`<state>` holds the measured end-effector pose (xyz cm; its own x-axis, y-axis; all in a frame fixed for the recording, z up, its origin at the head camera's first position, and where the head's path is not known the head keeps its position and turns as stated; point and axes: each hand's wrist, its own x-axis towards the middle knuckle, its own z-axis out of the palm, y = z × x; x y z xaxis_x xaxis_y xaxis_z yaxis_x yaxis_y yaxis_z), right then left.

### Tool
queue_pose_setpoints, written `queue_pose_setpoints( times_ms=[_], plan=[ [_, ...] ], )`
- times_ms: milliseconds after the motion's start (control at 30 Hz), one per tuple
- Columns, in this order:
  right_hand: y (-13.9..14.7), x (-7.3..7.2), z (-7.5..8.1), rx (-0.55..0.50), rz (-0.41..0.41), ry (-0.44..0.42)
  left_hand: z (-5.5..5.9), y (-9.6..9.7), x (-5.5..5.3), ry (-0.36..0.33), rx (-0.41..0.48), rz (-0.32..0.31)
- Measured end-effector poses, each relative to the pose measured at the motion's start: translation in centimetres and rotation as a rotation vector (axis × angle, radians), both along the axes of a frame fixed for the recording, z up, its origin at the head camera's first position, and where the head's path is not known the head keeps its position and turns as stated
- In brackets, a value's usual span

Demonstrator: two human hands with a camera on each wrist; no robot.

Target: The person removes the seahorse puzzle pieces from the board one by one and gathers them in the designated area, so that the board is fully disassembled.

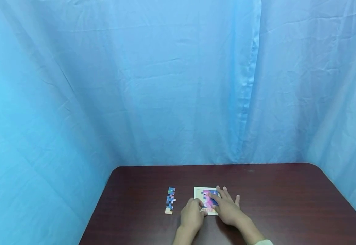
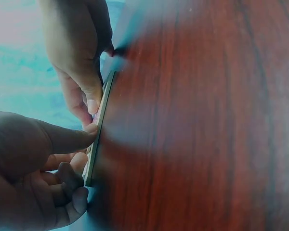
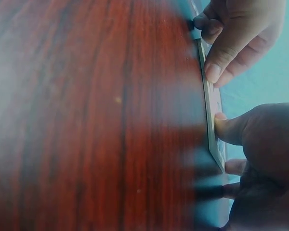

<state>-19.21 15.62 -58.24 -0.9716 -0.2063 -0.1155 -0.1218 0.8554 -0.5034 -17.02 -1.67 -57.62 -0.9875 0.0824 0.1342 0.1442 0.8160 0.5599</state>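
Observation:
A small jigsaw puzzle tray (image 1: pixel 198 192) with a pale rim lies on the table; a pink figure on dark blue fills its right part. The tray's bare, cream-coloured base shows on the left. My left hand (image 1: pixel 192 214) holds the tray's near left corner, its fingers curled at the side and the thumb on the near rim. What lies under its index finger is hidden. Across the right side spreads my right hand (image 1: pixel 229 208), fingertips touching the pink pieces (image 1: pixel 207 200). Its thumb (image 3: pixel 230 129) rests at the near rim in the right wrist view.
Left of the tray, several loose puzzle pieces (image 1: pixel 170 200) stand in a column on the dark wooden table (image 1: pixel 135 204). Light blue curtains (image 1: pixel 171 102) hang behind the table and along both sides.

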Motion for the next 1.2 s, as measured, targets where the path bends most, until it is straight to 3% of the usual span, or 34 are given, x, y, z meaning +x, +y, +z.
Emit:
queue_pose_setpoints(
  times_ms=[267, 567, 867, 1200],
  plan=[
    [0.1, -0.3, -0.7, -0.027, 0.002, 0.018, 0.0, -0.2, -0.3, -0.032, 0.032, -0.010],
    [0.1, -0.1, 0.4, 0.007, 0.005, -0.013, 0.2, -0.4, -0.6, -0.091, 0.120, -0.025],
    [-0.3, -0.5, 0.3, 0.045, -0.012, 0.054, -0.1, -0.6, -1.1, -0.103, 0.150, -0.034],
    [-1.3, -1.1, 0.5, 0.134, -0.057, 0.189, -0.2, -0.7, -1.0, -0.090, 0.163, -0.042]
  ],
)
